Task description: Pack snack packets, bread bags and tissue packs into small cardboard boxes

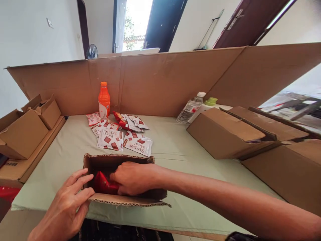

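Note:
A small open cardboard box (127,199) stands on the pale green cloth in front of me. My left hand (69,200) holds the box at its left end, fingers bent over the rim near the front corner. Inside the box, my right hand (136,178) is closed at the end of a shiny red packet (104,183); its fingertips are partly hidden. Just behind the box lie several white sachets (110,139) with brown squares and the print "Su-per Meal". Among them are a red packet (122,121) and a pink-and-white packet (93,118).
An orange drink bottle (104,100) stands behind the sachets. A clear water bottle (191,108) leans beside a white container with a green lid (210,101). Closed cardboard boxes (223,134) sit at right, opened ones (27,134) at left. A tall cardboard panel (155,83) borders the back.

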